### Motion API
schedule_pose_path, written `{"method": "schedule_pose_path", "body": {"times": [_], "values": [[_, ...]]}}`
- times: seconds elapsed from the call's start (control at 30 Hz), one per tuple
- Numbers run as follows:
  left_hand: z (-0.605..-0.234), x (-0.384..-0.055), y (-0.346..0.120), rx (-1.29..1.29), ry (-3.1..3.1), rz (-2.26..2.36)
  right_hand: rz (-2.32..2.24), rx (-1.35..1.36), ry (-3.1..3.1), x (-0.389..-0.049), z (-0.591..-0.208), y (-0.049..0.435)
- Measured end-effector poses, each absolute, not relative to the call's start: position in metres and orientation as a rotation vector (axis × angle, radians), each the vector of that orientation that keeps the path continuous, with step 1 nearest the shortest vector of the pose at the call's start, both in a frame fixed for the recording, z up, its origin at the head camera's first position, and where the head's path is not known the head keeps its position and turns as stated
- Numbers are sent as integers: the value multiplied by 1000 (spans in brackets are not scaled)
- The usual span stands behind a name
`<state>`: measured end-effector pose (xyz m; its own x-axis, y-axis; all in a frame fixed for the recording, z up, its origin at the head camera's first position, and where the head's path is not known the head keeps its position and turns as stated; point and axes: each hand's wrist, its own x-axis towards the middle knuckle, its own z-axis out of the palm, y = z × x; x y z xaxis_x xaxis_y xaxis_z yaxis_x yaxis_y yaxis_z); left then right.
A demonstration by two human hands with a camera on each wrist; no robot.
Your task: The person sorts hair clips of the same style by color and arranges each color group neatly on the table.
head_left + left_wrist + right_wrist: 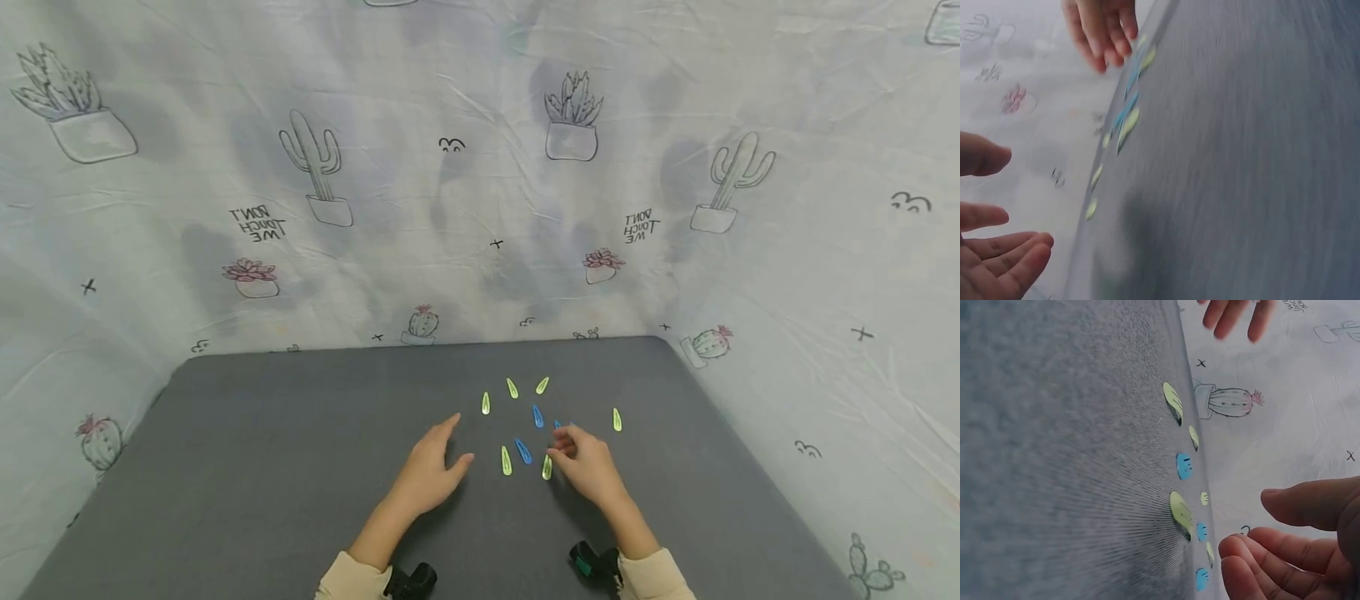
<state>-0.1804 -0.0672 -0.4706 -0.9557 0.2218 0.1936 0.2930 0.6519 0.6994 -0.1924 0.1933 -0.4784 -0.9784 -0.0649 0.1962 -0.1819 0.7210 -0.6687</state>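
Observation:
Snap hair clips lie spread on the grey table, several yellow-green and several blue. My right hand (pixel 588 468) hovers over them, thumb and fingers apart with nothing between them in the right wrist view. Its thumb tip overlaps a yellow-green clip (pixel 547 470); a blue clip (pixel 557 426) shows partly hidden behind its fingers. To the left, my left hand (pixel 429 471) is held with thumb and fingers spread, touching no clip. Between the hands are another yellow-green clip (pixel 506 460) and a second blue clip (pixel 523 451), with a third blue clip (pixel 537 416) behind.
Farther back lie yellow-green clips (pixel 512 388), and one single clip (pixel 617 419) sits off to the right. The grey table (pixel 247 467) reaches back to a pale curtain (pixel 465 200) printed with cacti. Each wrist wears a black camera (pixel 592 560).

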Motion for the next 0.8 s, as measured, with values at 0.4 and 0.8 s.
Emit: {"method": "schedule_pose_path", "body": {"times": [0.4,0.8], "values": [[-487,-192,-20,-312,-2680,-1668,1310,80,-2806,-187,-487,198],[-500,-198,-3,-211,-2622,-1630,1322,158,-2685,-184,-494,194]]}}
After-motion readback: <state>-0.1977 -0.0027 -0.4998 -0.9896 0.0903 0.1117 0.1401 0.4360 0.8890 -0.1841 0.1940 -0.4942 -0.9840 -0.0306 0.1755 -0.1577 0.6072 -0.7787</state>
